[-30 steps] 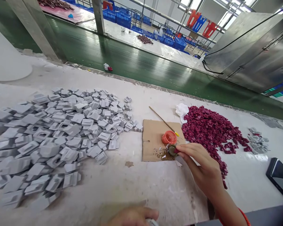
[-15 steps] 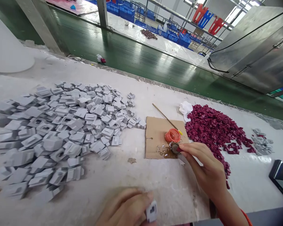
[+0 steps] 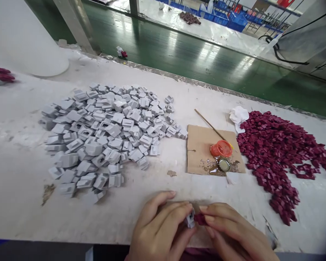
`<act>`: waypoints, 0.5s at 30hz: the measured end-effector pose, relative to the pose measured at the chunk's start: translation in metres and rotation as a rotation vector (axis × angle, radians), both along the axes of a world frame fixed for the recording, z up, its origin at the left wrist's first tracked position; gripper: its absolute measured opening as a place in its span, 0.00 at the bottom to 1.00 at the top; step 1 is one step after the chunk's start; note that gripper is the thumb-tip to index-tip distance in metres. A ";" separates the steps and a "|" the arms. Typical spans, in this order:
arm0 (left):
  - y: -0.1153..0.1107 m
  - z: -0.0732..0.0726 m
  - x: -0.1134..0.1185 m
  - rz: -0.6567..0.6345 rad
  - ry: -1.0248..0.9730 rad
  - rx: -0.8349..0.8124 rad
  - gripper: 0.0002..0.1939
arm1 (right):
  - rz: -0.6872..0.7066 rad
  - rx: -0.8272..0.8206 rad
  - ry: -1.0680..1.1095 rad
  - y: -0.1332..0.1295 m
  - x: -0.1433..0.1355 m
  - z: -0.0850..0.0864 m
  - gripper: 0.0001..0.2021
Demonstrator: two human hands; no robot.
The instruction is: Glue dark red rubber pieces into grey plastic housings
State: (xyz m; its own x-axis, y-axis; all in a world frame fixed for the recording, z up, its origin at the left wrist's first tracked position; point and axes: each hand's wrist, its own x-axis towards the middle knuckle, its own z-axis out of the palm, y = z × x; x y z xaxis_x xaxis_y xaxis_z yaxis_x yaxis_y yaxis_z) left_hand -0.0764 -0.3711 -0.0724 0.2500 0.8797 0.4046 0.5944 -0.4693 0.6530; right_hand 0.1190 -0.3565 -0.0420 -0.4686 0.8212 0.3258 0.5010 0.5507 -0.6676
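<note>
Near the table's front edge, my left hand (image 3: 163,226) grips a small grey plastic part (image 3: 190,219) between thumb and fingers. My right hand (image 3: 230,226) pinches a dark red piece (image 3: 200,219) right beside it; whether the two parts touch is hard to tell. Beyond my hands lies a cardboard sheet (image 3: 197,154) bearing an orange-red cup (image 3: 221,148), a bottle cap (image 3: 224,165) in a wet brown patch, and a thin stick (image 3: 210,125). A large heap of grey parts (image 3: 111,134) spreads to the left, and a heap of dark red pieces (image 3: 277,145) to the right.
A white rounded object (image 3: 43,43) stands at the back left, near some red and grey pieces (image 3: 1,75). Crumpled white tissue (image 3: 239,115) touches the red heap. A green conveyor belt (image 3: 163,43) runs behind the table, with a metal post (image 3: 76,27) at its near side.
My right hand has moved from the bottle cap down towards my left hand, carrying the red piece. My left hand has shifted right and up with the grey part. The view has shifted too.
</note>
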 end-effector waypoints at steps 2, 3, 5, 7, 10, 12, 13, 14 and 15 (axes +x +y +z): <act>-0.001 0.000 -0.001 -0.004 -0.004 -0.001 0.15 | 0.009 0.000 0.007 0.002 -0.002 0.001 0.15; -0.001 0.000 -0.001 -0.003 -0.007 -0.004 0.15 | 0.015 -0.005 0.009 0.003 -0.002 0.001 0.14; -0.001 0.002 -0.001 0.003 -0.011 -0.015 0.14 | 0.047 0.001 0.007 0.004 -0.002 0.003 0.13; -0.001 0.003 0.000 0.012 -0.015 -0.038 0.14 | 0.092 0.003 -0.024 0.005 -0.002 0.004 0.13; -0.001 0.003 0.002 -0.002 -0.032 -0.083 0.12 | 0.131 0.016 -0.055 0.006 -0.005 0.004 0.13; -0.001 0.000 0.002 -0.008 -0.040 -0.082 0.13 | 0.128 0.022 -0.022 0.005 -0.008 0.002 0.13; -0.001 -0.002 0.001 -0.010 -0.031 -0.063 0.13 | 0.131 0.038 0.008 0.004 -0.009 -0.001 0.13; 0.001 -0.002 -0.001 -0.021 -0.014 -0.037 0.14 | 0.133 0.067 0.030 0.003 -0.008 -0.004 0.12; 0.003 -0.002 -0.004 -0.047 0.002 -0.004 0.14 | 0.134 0.115 0.036 0.003 -0.006 -0.007 0.12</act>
